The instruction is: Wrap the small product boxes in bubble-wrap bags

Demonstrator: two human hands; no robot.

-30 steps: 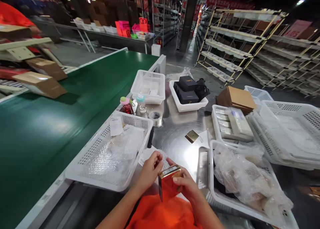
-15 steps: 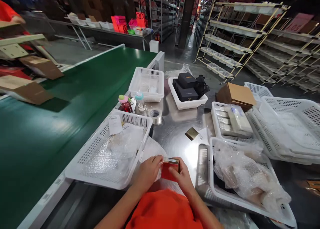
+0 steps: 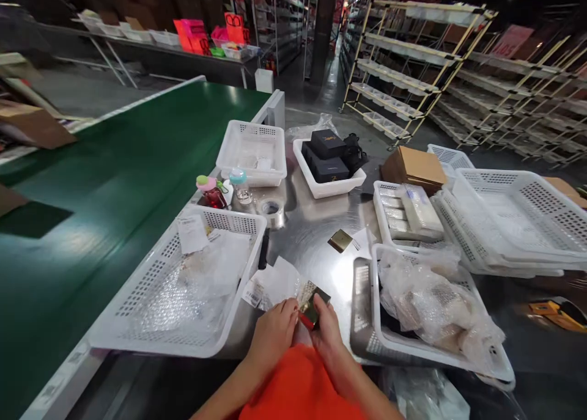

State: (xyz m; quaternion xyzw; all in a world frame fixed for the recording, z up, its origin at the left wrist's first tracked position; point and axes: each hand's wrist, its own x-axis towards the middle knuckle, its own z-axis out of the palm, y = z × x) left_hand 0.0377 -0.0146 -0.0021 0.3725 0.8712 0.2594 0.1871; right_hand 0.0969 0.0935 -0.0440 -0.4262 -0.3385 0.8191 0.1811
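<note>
Close to my body, a small box with a gold, shiny face and a red side is tilted between my hands. My right hand grips it, thumb over the gold face. My left hand is closed at its lower left corner, fingertips bent against it and partly hidden. Just beyond lies a white paper sheet with a printed label, with some clear wrap by the box. A second gold box rests on the steel table, a white slip beside it.
On the left stands a white basket of bubble wrap and papers, beside a green conveyor belt. To the right, another basket holds bubble-wrapped items. A tape roll, bottles and a tray of black boxes stand farther back.
The small box has turned in my hands, from its red face to its gold face. My hands have shifted slightly lower, uncovering the paper sheet. The whole view has swung a little right.
</note>
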